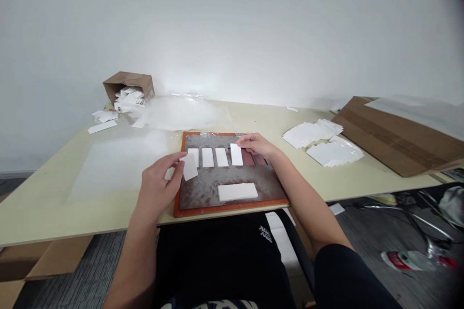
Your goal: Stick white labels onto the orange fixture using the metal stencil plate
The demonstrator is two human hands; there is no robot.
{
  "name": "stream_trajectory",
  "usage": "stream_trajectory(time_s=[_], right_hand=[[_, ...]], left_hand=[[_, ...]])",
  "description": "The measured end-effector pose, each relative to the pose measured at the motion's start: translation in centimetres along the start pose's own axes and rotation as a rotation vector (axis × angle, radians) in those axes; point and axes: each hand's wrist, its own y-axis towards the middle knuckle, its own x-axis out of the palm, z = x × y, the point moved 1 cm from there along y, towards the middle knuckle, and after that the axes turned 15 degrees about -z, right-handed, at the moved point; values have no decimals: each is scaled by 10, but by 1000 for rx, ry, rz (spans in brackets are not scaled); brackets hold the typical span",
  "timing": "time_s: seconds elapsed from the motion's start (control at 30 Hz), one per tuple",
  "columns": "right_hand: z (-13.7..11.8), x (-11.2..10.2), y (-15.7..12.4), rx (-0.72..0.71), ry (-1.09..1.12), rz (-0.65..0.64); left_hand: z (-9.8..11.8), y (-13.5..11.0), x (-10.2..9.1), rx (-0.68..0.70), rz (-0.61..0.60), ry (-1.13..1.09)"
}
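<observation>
Plain pale wall (232,19) stretches from nine o'clock through twelve to three; soft light brightest near twelve, dimmer toward two. Low skirting (10,174) at nine. Pale cream tabletop (54,203) spans middle, far edge along wall at twelve. Grey, finely streaked floor (90,275) at eight, grey again at four; metal tubing (384,208) there.

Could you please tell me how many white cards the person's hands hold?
2: one card in the left hand, at the left side of the dark board; another card in the right hand, nearer the board's middle. More could be hidden behind.
</observation>
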Motion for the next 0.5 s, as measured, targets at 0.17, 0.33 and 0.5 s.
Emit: stream_trajectory(time_s=[0.17, 0.33, 0.5], right_hand=[[1, 1, 1, -3, -2, -6], [0, 0, 1, 5, -5, -5], [-1, 1, 1, 9, -12, -13]], left_hand=[[0, 1, 1, 9, 14, 12], [0, 1, 1, 7, 14, 9], [0, 0, 0, -7, 7, 10]])
